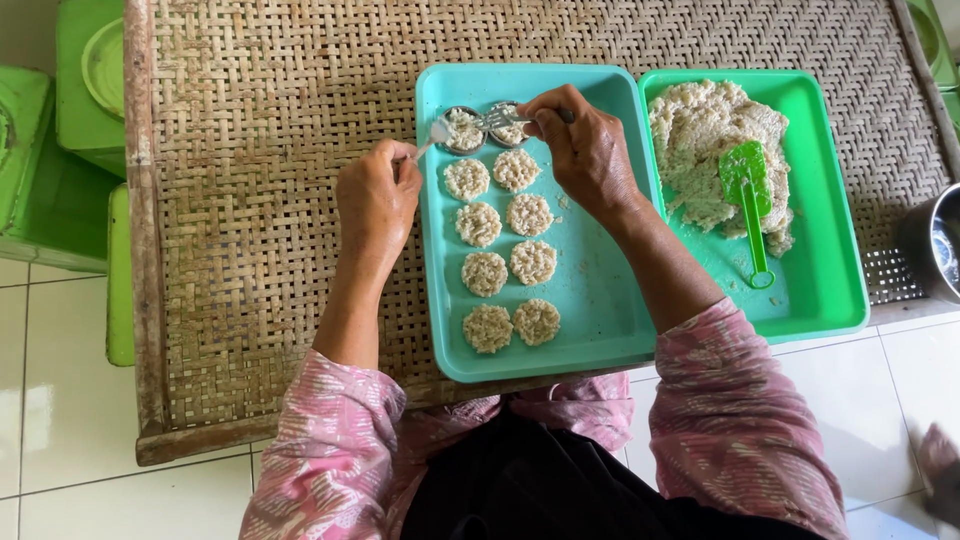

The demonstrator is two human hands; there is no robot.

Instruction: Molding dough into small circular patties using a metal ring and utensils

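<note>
My left hand (376,195) holds a spoon (436,133) whose bowl presses into a small round metal mould (462,130) filled with rice mix, at the far end of a teal tray (590,290). My right hand (585,145) grips a fork (503,119) over a second metal mould (510,127) beside the first. Below the moulds, several flat round rice patties (505,255) lie in two columns on the teal tray.
A green tray (825,250) to the right holds a heap of rice mix (705,140) and a green spatula (748,205). Both trays rest on a woven bamboo platform (260,200). A metal pot (935,245) stands at the right edge; green stools (60,150) at left.
</note>
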